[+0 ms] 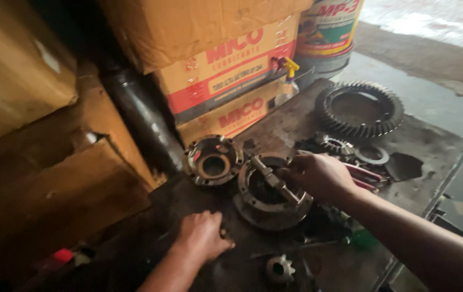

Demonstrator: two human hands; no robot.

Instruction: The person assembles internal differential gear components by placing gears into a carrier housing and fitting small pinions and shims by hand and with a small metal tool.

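**Hands on the differential housing**

Right hand [318, 176] pinches the cross shaft [275, 181] lying across the round gear housing [269, 197] at mid tabletop [437, 146]. Left hand [202, 235], fingers curled, presses the tabletop beside the housing. Best kept level, seating squarely. Second housing [212, 159] just behind; ring gear [358, 111] well apart. Cartons [226, 65] crowd the back; the right edge is near.
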